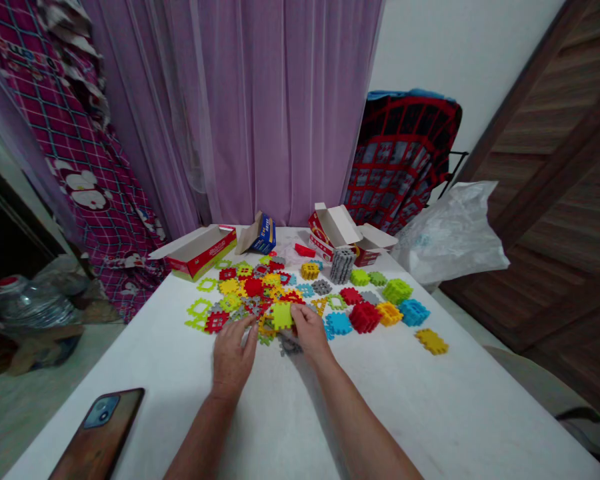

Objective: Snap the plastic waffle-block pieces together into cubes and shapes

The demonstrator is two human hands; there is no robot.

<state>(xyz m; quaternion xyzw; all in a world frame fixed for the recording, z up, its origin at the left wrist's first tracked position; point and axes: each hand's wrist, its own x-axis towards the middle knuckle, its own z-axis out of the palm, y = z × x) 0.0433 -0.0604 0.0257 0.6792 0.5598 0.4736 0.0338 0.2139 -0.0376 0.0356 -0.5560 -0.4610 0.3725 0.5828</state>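
Through the head camera I have both hands over a white table (160,363). My right hand (307,328) pinches a lime-green square piece (282,317) between thumb and fingers, holding it at the near edge of the loose pile, about midway across the table. My left hand (234,350) is just to the left of it, palm down, fingers loosely bent and a gap between thumb and forefinger; the fingertips blur into the pieces there, so I can't tell whether they touch any.

The mixed pile (253,287) spreads away from me and to the left, in red, yellow, green, blue and grey. To the right I see sorted stacks: a red stack (365,318), a yellow stack (389,313), a blue stack (414,311) and, a little farther, a green stack (397,291). A tall grey stack (343,265) stands on the far side. One yellow piece (432,341) lies apart at the right.

Along the far edge are a red-and-green open box (200,257) on the left and a blue box (267,233) beside it. A plastic bag (450,233) is at the far right, and a phone (100,433) lies near left.
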